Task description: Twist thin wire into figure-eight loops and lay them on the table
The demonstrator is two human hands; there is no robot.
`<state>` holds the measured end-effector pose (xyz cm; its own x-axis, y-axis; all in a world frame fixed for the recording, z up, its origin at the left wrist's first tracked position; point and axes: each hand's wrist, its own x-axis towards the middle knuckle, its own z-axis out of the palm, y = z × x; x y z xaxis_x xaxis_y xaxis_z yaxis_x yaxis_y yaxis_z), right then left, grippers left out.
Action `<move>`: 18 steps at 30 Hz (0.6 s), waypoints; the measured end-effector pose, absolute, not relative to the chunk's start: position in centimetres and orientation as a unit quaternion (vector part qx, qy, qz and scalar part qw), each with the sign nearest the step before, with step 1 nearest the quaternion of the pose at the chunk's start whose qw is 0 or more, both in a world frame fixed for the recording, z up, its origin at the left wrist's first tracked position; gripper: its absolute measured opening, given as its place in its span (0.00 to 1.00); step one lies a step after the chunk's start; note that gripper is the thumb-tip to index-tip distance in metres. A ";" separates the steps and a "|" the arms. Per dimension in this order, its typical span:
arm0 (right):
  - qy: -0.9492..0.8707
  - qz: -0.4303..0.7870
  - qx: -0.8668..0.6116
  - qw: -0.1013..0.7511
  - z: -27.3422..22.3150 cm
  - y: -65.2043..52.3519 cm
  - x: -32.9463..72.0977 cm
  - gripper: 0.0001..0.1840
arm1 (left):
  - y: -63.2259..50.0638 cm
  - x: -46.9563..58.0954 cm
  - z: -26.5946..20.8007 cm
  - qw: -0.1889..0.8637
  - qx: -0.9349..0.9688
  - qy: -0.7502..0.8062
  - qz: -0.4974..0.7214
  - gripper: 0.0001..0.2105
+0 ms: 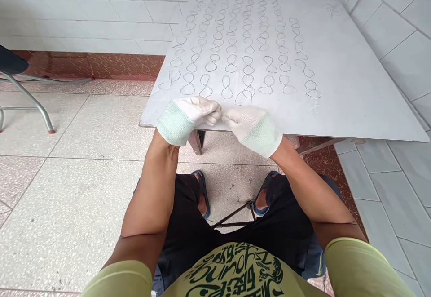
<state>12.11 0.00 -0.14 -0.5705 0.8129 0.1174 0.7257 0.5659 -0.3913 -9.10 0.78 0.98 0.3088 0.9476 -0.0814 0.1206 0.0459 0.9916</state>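
Observation:
My left hand (198, 109), in a white knitted glove with a pale green cuff, is closed in a pinch at the front edge of a white board (350, 95). Facing it, my right hand (247, 124), gloved the same way, pinches too, the fingertips of both nearly meeting. A short bit of thin dark wire (221, 112) shows between them; most of it is hidden by the fingers. Just beyond my right hand lies a wire loop (248, 92) with loose ends. Past both hands, several figure-eight wire pieces (227, 86) lie flat in rough columns.
White tiled walls (134, 18) border the board behind and on the right. A stool with metal legs (30, 99) stands at the far left on the speckled floor (84, 207). Below the board are my sandaled feet (202, 193) and a dark metal frame (235, 216).

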 end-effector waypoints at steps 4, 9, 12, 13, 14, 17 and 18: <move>-0.882 0.103 -0.431 0.162 -0.5 -0.3 11.8 0.21 | 0.4 -9.2 1.0 0.527 0.580 0.476 0.400 0.18; -0.892 0.044 -0.430 0.134 -0.5 -0.8 11.3 0.22 | 0.5 -8.7 0.5 0.517 0.562 0.495 0.414 0.17; -0.890 0.026 -0.438 0.124 -0.5 -1.1 11.1 0.23 | 0.7 -8.8 0.3 0.511 0.566 0.500 0.411 0.18; -0.888 0.022 -0.441 0.131 -0.7 -1.2 11.1 0.23 | 0.6 -8.9 0.3 0.511 0.567 0.499 0.411 0.19; -0.885 0.017 -0.445 0.138 -0.8 -1.2 11.1 0.24 | 0.6 -9.0 0.3 0.516 0.567 0.497 0.407 0.19; -0.879 -0.002 -0.453 0.152 -1.1 -1.3 11.0 0.24 | 0.3 -9.2 0.5 0.546 0.557 0.500 0.377 0.20; -0.879 -0.004 -0.452 0.150 -1.2 -1.3 11.0 0.23 | 0.2 -9.2 0.6 0.556 0.553 0.504 0.363 0.20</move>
<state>10.99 -1.31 -1.18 -0.5456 0.7944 0.2670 0.7966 0.5906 -0.1293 -9.20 0.21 0.60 0.2292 0.9603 -0.1590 0.1533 0.1257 0.9802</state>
